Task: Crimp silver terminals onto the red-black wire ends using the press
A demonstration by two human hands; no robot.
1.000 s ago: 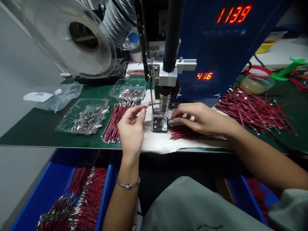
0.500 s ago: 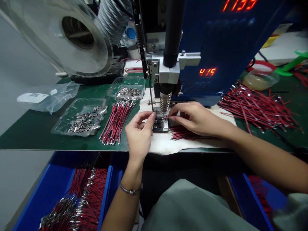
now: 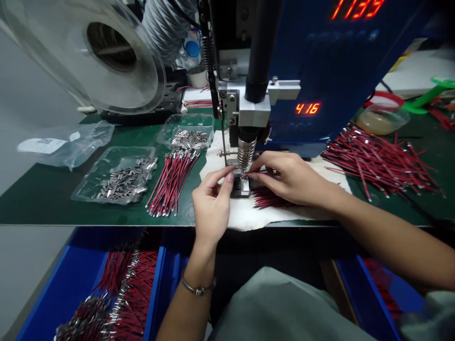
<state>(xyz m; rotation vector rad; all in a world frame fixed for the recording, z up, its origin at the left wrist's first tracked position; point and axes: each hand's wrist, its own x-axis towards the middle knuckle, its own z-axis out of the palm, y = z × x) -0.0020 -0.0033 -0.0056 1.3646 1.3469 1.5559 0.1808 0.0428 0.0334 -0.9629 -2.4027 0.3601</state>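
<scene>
Fixture block [image 3: 241,188] is closed in. The ram [image 3: 245,150] stands directly overhead and the blue machine housing [image 3: 320,71] behind. The left hand [image 3: 211,208] and the right hand [image 3: 291,177], pinching a red wire [image 3: 249,175], flank it. The front approach over the white cloth [image 3: 249,217] is open. A wire bundle [image 3: 172,180] and terminal trays [image 3: 121,177] occupy the left mat. Clearance under the ram appears slight.

Factory workstation: press [image 3: 249,111], wire bundles [image 3: 172,180]

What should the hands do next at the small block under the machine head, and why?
Probably seat the wire tip on the block: the right hand pinches the wire right at it, the left hand touches it from the other side, and the machine head hangs just above.
</scene>
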